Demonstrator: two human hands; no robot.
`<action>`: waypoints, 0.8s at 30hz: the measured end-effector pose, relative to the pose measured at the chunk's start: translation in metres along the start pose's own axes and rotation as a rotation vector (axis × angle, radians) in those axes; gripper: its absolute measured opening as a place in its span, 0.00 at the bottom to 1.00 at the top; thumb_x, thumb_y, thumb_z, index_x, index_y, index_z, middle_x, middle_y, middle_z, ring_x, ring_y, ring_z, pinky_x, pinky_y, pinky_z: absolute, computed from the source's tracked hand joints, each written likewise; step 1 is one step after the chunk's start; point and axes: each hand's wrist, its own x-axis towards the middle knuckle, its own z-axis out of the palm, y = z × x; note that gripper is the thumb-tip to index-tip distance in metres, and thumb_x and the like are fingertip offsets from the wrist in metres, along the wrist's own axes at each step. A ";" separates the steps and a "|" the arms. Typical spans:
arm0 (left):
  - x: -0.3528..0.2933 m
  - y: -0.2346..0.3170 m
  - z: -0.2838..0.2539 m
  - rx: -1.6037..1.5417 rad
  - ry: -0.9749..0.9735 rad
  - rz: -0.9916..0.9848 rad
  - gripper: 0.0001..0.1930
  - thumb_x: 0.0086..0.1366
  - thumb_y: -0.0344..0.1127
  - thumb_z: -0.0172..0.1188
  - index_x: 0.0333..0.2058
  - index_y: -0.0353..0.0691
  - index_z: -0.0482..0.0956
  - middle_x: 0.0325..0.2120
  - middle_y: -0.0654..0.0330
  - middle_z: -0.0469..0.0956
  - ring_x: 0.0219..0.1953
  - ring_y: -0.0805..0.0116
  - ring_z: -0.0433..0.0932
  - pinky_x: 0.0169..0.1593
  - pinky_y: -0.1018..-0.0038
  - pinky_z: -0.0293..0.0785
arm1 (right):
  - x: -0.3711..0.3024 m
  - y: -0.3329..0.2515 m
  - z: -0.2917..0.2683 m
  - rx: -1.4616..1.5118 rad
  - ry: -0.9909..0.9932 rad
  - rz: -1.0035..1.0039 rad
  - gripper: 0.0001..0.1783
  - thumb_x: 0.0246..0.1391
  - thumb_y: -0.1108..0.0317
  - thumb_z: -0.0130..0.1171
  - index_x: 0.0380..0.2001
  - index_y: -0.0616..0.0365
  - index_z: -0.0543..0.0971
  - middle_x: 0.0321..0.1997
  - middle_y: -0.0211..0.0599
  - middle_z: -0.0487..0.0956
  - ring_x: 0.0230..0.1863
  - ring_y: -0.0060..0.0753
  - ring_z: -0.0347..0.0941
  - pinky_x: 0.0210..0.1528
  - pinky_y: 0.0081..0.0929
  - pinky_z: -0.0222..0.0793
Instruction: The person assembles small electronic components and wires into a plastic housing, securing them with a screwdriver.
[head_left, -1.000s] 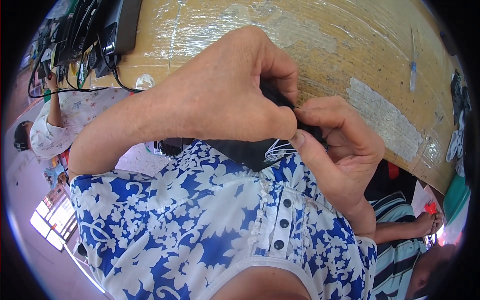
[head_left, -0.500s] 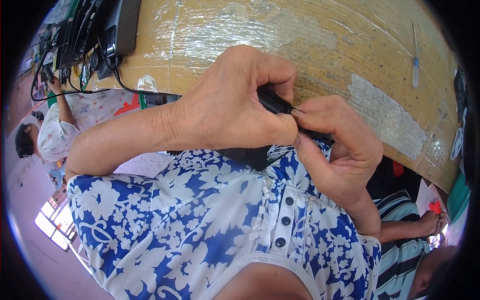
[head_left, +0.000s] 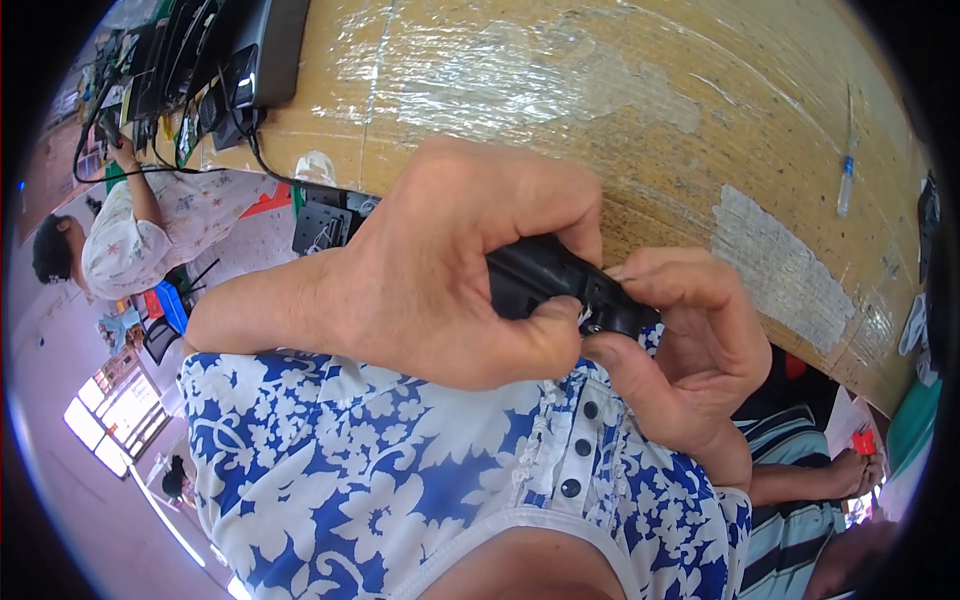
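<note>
My left hand [head_left: 450, 270] is closed around a small black plastic part [head_left: 540, 280], held close to my chest just below the edge of a wooden table [head_left: 600, 110]. My right hand [head_left: 690, 340] pinches the right end of the same black part between thumb and fingers. Most of the part is hidden inside my left fist. I wear a blue and white flowered shirt [head_left: 370, 460].
Black devices with cables [head_left: 240, 70] stand at the table's far left. A blue pen [head_left: 845, 180] lies far right on the table. One person in a light shirt [head_left: 150, 240] sits at left; another in a striped shirt [head_left: 810, 520] at lower right.
Both hands have shifted slightly with the black part; more of it now shows between my left fingers and my right fingertips.
</note>
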 end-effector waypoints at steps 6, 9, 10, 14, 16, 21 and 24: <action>-0.009 -0.001 0.000 -0.019 0.103 0.127 0.08 0.41 0.22 0.63 0.25 0.32 0.77 0.20 0.57 0.75 0.19 0.66 0.75 0.23 0.75 0.65 | 0.006 -0.003 0.001 -0.046 -0.069 -0.081 0.23 0.37 0.83 0.76 0.40 0.68 0.79 0.40 0.50 0.81 0.41 0.38 0.79 0.43 0.27 0.74; -0.012 0.001 -0.002 0.010 0.113 0.158 0.08 0.41 0.22 0.63 0.24 0.32 0.77 0.19 0.57 0.75 0.19 0.66 0.74 0.23 0.75 0.65 | 0.009 -0.005 0.005 -0.062 -0.074 -0.110 0.23 0.36 0.84 0.76 0.39 0.68 0.80 0.39 0.50 0.81 0.40 0.38 0.79 0.41 0.28 0.75; -0.012 0.001 -0.002 0.007 0.120 0.171 0.08 0.41 0.22 0.63 0.24 0.32 0.77 0.19 0.57 0.75 0.19 0.66 0.74 0.22 0.75 0.65 | 0.010 -0.005 0.006 -0.063 -0.067 -0.120 0.23 0.36 0.84 0.76 0.39 0.68 0.80 0.38 0.50 0.81 0.39 0.39 0.80 0.40 0.27 0.75; -0.014 0.002 -0.002 -0.007 0.126 0.171 0.08 0.41 0.22 0.63 0.25 0.31 0.76 0.19 0.57 0.75 0.19 0.65 0.74 0.23 0.75 0.65 | 0.012 -0.007 0.006 -0.099 -0.075 -0.161 0.22 0.36 0.83 0.75 0.40 0.69 0.81 0.38 0.50 0.82 0.37 0.39 0.80 0.37 0.26 0.75; -0.015 0.000 0.000 -0.008 0.138 0.176 0.08 0.41 0.22 0.63 0.25 0.31 0.76 0.19 0.57 0.75 0.19 0.65 0.74 0.23 0.74 0.65 | 0.015 -0.008 0.005 -0.198 -0.137 -0.229 0.22 0.37 0.83 0.74 0.40 0.70 0.81 0.37 0.50 0.82 0.36 0.38 0.80 0.36 0.24 0.75; -0.016 -0.002 0.003 -0.008 0.141 0.167 0.09 0.41 0.22 0.63 0.25 0.31 0.77 0.20 0.56 0.75 0.20 0.65 0.74 0.23 0.74 0.65 | 0.009 -0.009 0.008 -0.198 -0.082 -0.170 0.21 0.38 0.83 0.74 0.40 0.71 0.81 0.37 0.50 0.82 0.36 0.37 0.80 0.37 0.24 0.75; -0.016 -0.004 0.002 -0.011 0.138 0.193 0.09 0.41 0.22 0.63 0.26 0.30 0.77 0.20 0.55 0.75 0.20 0.64 0.74 0.23 0.74 0.65 | 0.009 -0.007 0.009 -0.123 -0.043 -0.123 0.20 0.38 0.83 0.74 0.39 0.71 0.81 0.37 0.51 0.82 0.37 0.37 0.80 0.38 0.24 0.75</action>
